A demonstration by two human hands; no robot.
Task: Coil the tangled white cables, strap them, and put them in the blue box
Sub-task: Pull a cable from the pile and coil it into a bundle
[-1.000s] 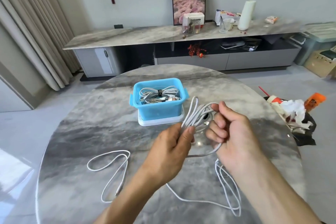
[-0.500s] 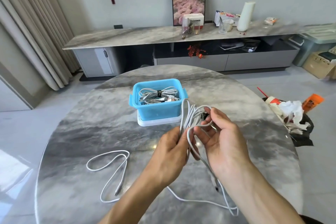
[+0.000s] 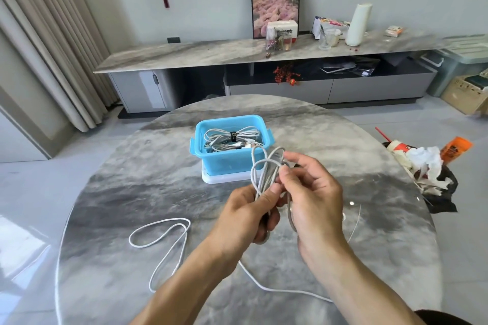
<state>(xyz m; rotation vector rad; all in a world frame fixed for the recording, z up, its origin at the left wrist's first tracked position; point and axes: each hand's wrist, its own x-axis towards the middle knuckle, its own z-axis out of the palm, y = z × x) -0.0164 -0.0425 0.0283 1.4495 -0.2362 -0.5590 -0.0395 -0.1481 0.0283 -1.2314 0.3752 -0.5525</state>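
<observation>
- The cable bundle (image 3: 266, 177) is held in the air above the middle of the table (image 3: 111, 192), just in front of the blue box (image 3: 224, 163); its loops run lengthwise, up and away toward the box.
- The left hand (image 3: 245, 216) grips the lower end of the loops, fingers curled round them.
- The right hand (image 3: 311, 192) pinches a strand near the top of the loops, thumb and fingers closed on it.
- The loose tail (image 3: 277, 290) drops from the hands to the table's near edge and trails right; judged to be the length yet to be wound, so the right hand is better placed to feed it.
- A second cable (image 3: 169, 240) lies slack toward the table's left edge, untouched.
- The box, past the centre on a white lid (image 3: 219, 179), already holds a strapped coil (image 3: 232, 137).
</observation>
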